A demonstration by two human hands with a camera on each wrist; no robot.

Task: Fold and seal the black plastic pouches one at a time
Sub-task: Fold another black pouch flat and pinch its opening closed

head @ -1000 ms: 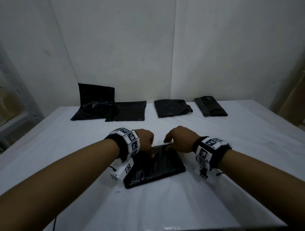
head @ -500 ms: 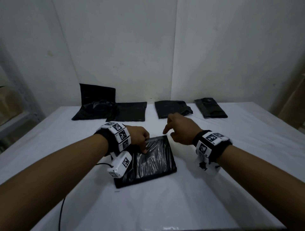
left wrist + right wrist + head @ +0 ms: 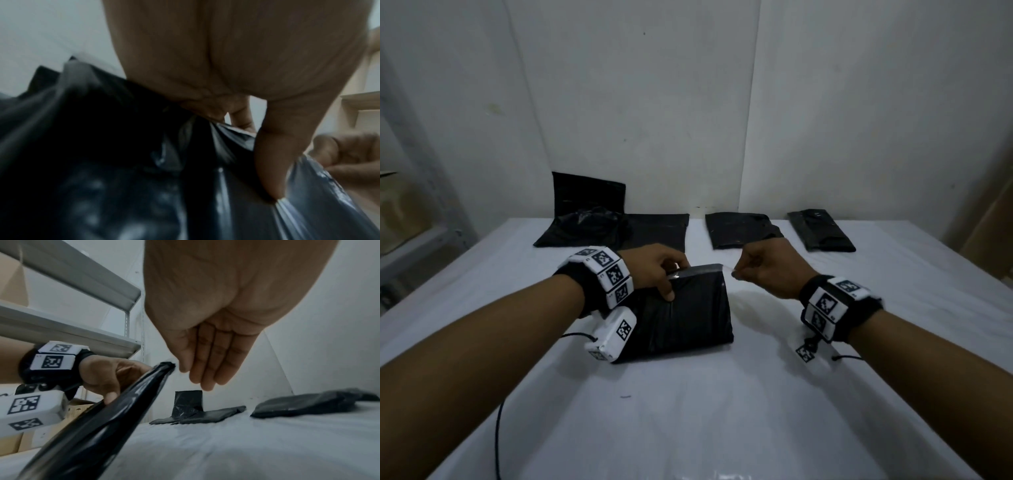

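A black plastic pouch [image 3: 688,315] sits on the white table [image 3: 722,411] in front of me, its far edge raised. My left hand [image 3: 674,279] grips that raised top edge, thumb on the near face and fingers behind. In the left wrist view the thumb [image 3: 269,162] presses into the glossy pouch [image 3: 102,162]. My right hand [image 3: 736,273] is just right of the pouch's top corner and pinches a thin clear strip [image 3: 727,269] that runs from that corner. The right wrist view shows the pouch [image 3: 115,402] edge-on below the right fingers [image 3: 205,369], with the thumb hidden.
Several other black pouches lie along the back wall: a crumpled one [image 3: 592,229] with a sheet propped behind it, a flat one [image 3: 657,233], and two more [image 3: 739,233], [image 3: 822,233]. A metal shelf [image 3: 72,329] stands to the left. A black cable [image 3: 498,428] trails off the left wrist.
The pouch lay flat under both hands. My left hand has now lifted its far edge, and my right hand has moved off to the right, drawing a thin strip from the top corner.
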